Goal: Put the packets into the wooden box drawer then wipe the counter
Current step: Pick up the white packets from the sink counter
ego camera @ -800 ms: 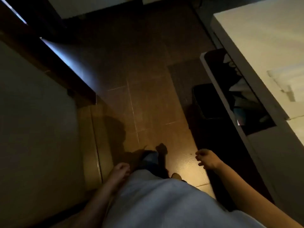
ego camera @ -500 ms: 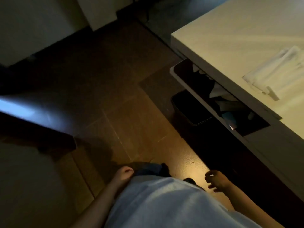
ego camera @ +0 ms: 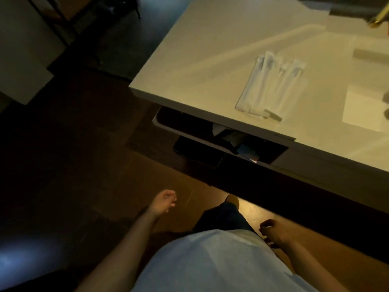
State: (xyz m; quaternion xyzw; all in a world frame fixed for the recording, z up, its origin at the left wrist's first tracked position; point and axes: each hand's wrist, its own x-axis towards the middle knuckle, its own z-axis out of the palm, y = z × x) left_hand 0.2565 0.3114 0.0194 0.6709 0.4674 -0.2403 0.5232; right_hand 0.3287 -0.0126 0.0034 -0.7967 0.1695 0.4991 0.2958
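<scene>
Several long white packets (ego camera: 271, 85) lie side by side on the pale counter (ego camera: 206, 49) at the upper right. Under the counter's front edge a drawer (ego camera: 189, 133) stands pulled out, with papers and small items inside it. My left hand (ego camera: 163, 202) hangs low over the brown floor, fingers loosely curled and holding nothing. My right hand (ego camera: 273, 231) hangs beside my hip below the counter, fingers apart and also holding nothing. Both hands are well below and short of the packets.
A white sheet (ego camera: 364, 110) lies at the counter's right edge and a pale flat bar (ego camera: 370, 54) lies farther back. A dark bin (ego camera: 200, 152) stands on the floor under the drawer. A white cabinet (ego camera: 23, 60) is at the far left.
The view has swung right and toward the counter, which now fills the upper right with the packets in full view. Both hands still hang at my sides, the left now farther forward.
</scene>
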